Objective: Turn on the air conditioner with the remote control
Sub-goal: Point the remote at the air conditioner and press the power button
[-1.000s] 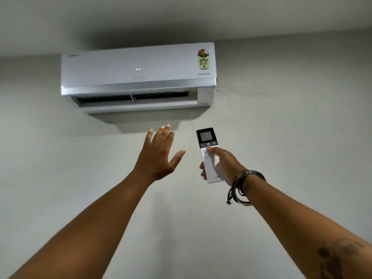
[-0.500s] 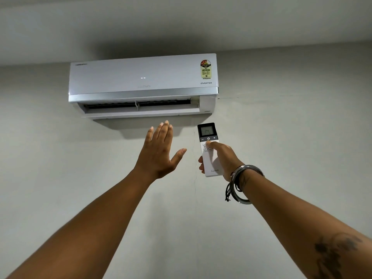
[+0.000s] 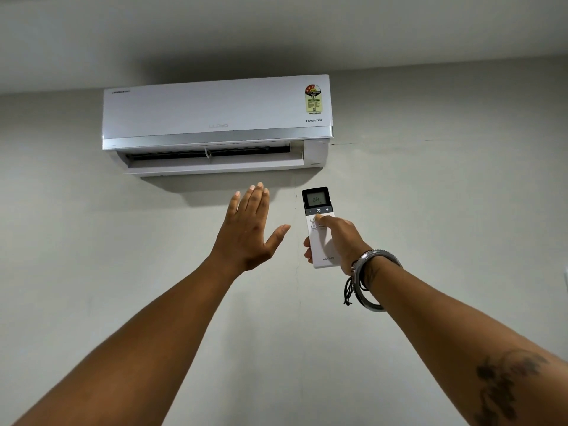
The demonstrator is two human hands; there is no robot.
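Observation:
A white wall-mounted air conditioner hangs high on the wall, its bottom flap open and the dark vent showing. My right hand holds a slim white remote control upright, pointed up at the unit, with my thumb resting just under the power button. The remote's small screen is lit and shows digits. My left hand is raised flat below the vent, fingers together, thumb apart, holding nothing.
A plain grey wall fills the view, with the ceiling close above the unit. Metal bangles and a dark thread sit on my right wrist.
The view has tilted up, so the unit sits lower in frame. The two small lights on the unit's front no longer show. Both hands keep their poses.

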